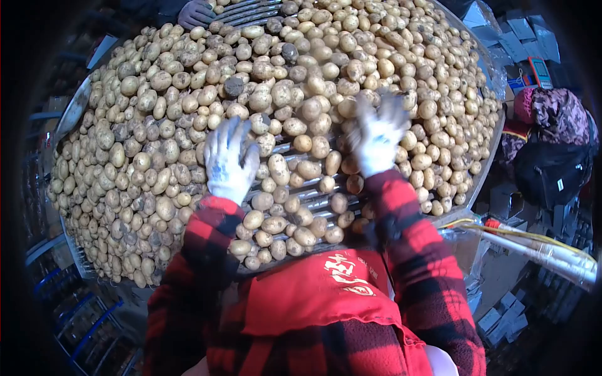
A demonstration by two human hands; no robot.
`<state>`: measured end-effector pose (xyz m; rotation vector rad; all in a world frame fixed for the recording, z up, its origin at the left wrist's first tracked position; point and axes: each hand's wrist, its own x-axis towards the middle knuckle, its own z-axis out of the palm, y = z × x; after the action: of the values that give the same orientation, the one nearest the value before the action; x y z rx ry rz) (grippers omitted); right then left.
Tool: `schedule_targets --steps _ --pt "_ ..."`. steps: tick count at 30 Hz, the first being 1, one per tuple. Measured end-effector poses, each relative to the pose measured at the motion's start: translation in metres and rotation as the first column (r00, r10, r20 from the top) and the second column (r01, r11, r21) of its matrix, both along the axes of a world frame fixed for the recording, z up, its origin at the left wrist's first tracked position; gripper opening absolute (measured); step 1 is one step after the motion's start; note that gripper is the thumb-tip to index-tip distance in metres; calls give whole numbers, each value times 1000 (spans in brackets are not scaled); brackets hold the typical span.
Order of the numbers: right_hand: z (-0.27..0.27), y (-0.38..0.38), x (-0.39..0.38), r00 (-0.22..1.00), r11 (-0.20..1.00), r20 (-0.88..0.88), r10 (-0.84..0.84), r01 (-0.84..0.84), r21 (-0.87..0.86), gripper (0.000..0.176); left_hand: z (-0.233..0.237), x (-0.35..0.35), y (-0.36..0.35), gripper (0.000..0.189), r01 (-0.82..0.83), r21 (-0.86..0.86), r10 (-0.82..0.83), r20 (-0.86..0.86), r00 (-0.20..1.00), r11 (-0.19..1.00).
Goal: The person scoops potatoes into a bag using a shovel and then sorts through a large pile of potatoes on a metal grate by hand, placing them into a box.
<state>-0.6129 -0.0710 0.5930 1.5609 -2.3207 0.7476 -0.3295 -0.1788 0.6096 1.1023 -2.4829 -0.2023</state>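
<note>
A big heap of potatoes (157,135) covers the sorting table, whose metal bars (313,199) show through in front of me. My left hand (231,160), in a white glove with blue marks, rests on the potatoes with its fingers stretched out. My right hand (379,135), also gloved, is spread over potatoes at the right of the bars and its fingers are blurred by motion. Neither hand grips a potato that I can see. Loose potatoes (304,235) lie on the bars between my forearms. A dark, dirt-covered lump (234,86) sits beyond my left hand.
Another person's gloved hand (196,14) reaches in at the far edge, beside more bare bars (248,11). At the right are a black bag (555,172), a wrapped pole with a yellow cable (539,250) and a red-framed device (540,72). A blue metal rack (94,326) stands lower left.
</note>
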Motion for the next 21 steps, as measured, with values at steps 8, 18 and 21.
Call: schedule_targets --steps 8,18,21 --pt "-26 -58 7 962 944 18 271 -269 191 33 -32 -49 -53 69 -24 -23 23 -13 1000 999" --pt "7 -86 -226 912 906 -409 -35 202 373 38 -30 -9 -49 53 -24 374 147 -306 941 927" --pt "-1 -46 -257 905 815 -365 -220 376 441 44 -28 -12 -48 56 -1 263 52 -186 981 965"
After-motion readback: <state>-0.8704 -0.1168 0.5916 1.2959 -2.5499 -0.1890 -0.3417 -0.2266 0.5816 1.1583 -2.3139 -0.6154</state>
